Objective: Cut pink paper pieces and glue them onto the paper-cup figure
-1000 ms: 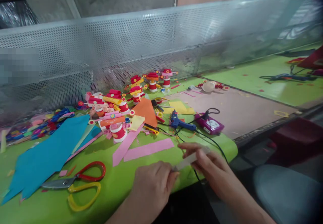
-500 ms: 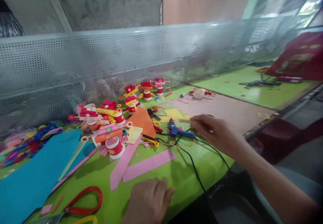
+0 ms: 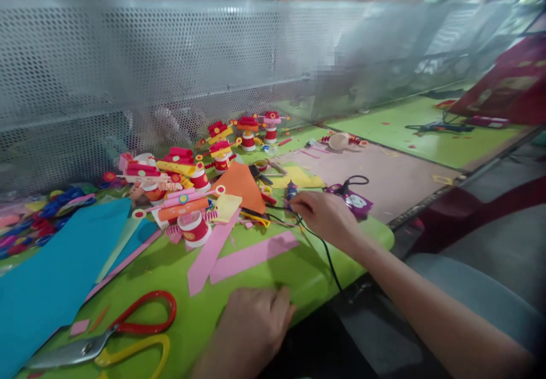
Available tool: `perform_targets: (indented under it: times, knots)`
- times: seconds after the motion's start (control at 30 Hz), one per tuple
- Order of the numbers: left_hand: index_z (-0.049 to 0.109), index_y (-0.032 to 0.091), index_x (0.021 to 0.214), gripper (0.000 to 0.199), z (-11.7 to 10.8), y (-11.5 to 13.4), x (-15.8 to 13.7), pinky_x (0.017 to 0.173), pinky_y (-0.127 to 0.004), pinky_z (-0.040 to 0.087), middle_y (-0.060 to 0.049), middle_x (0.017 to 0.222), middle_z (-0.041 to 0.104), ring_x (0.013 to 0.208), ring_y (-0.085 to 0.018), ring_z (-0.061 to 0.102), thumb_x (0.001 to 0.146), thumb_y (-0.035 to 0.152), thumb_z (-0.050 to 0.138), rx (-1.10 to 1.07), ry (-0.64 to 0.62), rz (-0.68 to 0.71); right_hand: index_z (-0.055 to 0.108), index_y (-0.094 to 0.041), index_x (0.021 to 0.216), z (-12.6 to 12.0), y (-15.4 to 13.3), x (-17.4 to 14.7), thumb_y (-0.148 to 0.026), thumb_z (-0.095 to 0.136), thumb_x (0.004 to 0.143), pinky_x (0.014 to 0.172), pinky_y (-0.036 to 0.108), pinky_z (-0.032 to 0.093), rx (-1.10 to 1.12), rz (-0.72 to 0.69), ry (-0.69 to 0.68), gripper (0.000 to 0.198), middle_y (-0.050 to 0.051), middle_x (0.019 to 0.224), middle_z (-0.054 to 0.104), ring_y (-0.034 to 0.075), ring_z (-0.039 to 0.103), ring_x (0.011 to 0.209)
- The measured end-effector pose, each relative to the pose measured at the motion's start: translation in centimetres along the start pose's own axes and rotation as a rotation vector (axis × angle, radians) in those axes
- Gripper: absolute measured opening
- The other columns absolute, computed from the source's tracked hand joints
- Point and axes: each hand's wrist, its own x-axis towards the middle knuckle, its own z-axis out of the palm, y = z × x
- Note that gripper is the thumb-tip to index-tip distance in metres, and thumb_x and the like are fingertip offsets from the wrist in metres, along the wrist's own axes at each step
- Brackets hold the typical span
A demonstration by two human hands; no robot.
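My right hand (image 3: 326,214) is closed round the handle of a small blue hot glue gun (image 3: 292,190), and the palm hides most of its body. A black cable (image 3: 329,259) runs from there over the table's front edge. Closer to me, my left hand (image 3: 256,319) rests at the table edge with its fingers curled in; whatever they may hold is hidden. Just beyond it lie pink paper strips (image 3: 256,258). Left of the gun are an orange paper piece (image 3: 239,186) and a pale yellow paper piece (image 3: 227,208).
Paper-and-cup figures (image 3: 194,228) stand in a group at centre left. Open scissors (image 3: 143,313) with red and yellow handles lie front left, near blue sheets (image 3: 63,276). A purple item (image 3: 359,204) sits right of my right hand. A perforated metal panel (image 3: 170,66) runs behind.
My right hand has moved left and down onto the glue gun and closed on it, uncovering the purple item. My left hand stays near the edge. The view has tilted downward.
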Motion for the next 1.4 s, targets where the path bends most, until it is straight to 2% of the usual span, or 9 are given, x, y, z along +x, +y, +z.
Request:
perform_targets:
  times: [0.1,0.23,0.4,0.67,0.8,1.03,1.13,1.27,1.4]
  knots:
    - [0.063,0.019,0.103,0.004,-0.5,0.1,0.0,0.05,-0.033,0.035,0.0,0.072,0.069,0.059,-0.019,0.067,0.103,0.022,0.061,0.002,-0.018,0.018,0.07,-0.023,0.072,-0.9,1.2,-5.2,-0.03,0.066,0.085,0.056,0.029,0.034,-0.073,0.023,-0.051,0.015,0.002,0.06,0.067,0.017,0.056,0.055]
    - [0.058,0.021,0.077,0.027,-1.2,0.1,0.5,0.05,-0.037,0.028,0.002,0.062,0.062,0.053,-0.017,0.059,0.103,0.021,0.058,-0.054,0.07,0.075,0.057,-0.026,0.068,-2.0,2.4,-10.6,-0.052,0.063,0.094,0.049,0.029,0.033,-0.095,0.085,-0.083,0.037,-0.001,0.054,0.058,0.015,0.046,0.048]
    - [0.053,0.021,0.066,0.038,-2.4,1.1,0.1,0.053,-0.036,0.026,0.003,0.056,0.054,0.05,-0.013,0.05,0.102,0.025,0.062,-0.051,0.232,0.036,0.063,-0.025,0.08,-2.2,2.9,-13.0,-0.05,0.059,0.1,0.052,0.029,0.042,-0.068,0.044,-0.144,0.032,-0.001,0.064,0.065,0.016,0.056,0.053]
    - [0.065,0.016,0.099,0.002,-1.9,3.0,-5.7,0.06,-0.033,0.042,-0.001,0.069,0.067,0.061,-0.017,0.061,0.097,0.017,0.065,0.037,0.304,-0.204,0.075,-0.026,0.105,-1.0,2.3,-10.0,-0.029,0.051,0.103,0.069,0.032,0.054,-0.099,-0.245,-0.388,0.024,0.006,0.1,0.081,0.022,0.077,0.083]
    - [0.067,0.015,0.109,0.017,-1.8,2.8,-7.2,0.07,-0.031,0.053,-0.006,0.085,0.076,0.072,-0.018,0.07,0.092,0.011,0.07,0.168,0.398,-0.307,0.077,-0.025,0.107,0.5,1.0,-7.3,-0.029,0.046,0.107,0.075,0.034,0.055,-0.178,-0.336,-0.431,0.032,0.009,0.107,0.082,0.025,0.078,0.091]
    - [0.071,0.019,0.109,0.026,-1.4,1.7,-7.9,0.09,-0.043,0.053,-0.01,0.1,0.08,0.088,-0.025,0.073,0.087,0.009,0.078,0.402,0.449,-0.391,0.081,-0.025,0.108,-0.2,1.5,-2.8,-0.026,0.051,0.104,0.073,0.033,0.052,-0.321,-0.31,-0.388,0.03,0.008,0.11,0.083,0.026,0.079,0.092]
    - [0.072,0.019,0.109,0.027,-0.7,1.6,-8.2,0.088,-0.041,0.05,-0.008,0.098,0.082,0.085,-0.024,0.073,0.085,0.009,0.08,0.401,0.439,-0.393,0.081,-0.025,0.108,-1.1,2.3,-2.5,-0.029,0.052,0.104,0.072,0.034,0.052,-0.334,-0.281,-0.332,0.029,0.007,0.111,0.084,0.027,0.079,0.091]
    - [0.072,0.019,0.11,0.028,-0.2,1.8,-8.4,0.087,-0.04,0.05,-0.008,0.099,0.083,0.085,-0.024,0.074,0.085,0.009,0.081,0.388,0.452,-0.402,0.081,-0.03,0.105,-1.1,2.3,-3.0,-0.032,0.054,0.103,0.074,0.032,0.053,-0.272,-0.326,-0.437,0.027,0.003,0.107,0.085,0.025,0.079,0.09]
    - [0.073,0.02,0.109,0.026,0.2,1.7,-8.7,0.088,-0.04,0.049,-0.007,0.098,0.084,0.084,-0.022,0.075,0.086,0.009,0.079,0.387,0.482,-0.403,0.081,-0.03,0.108,-0.8,1.4,-0.9,-0.033,0.053,0.103,0.071,0.032,0.051,-0.456,-0.222,-0.436,0.029,0.004,0.107,0.085,0.026,0.079,0.092]
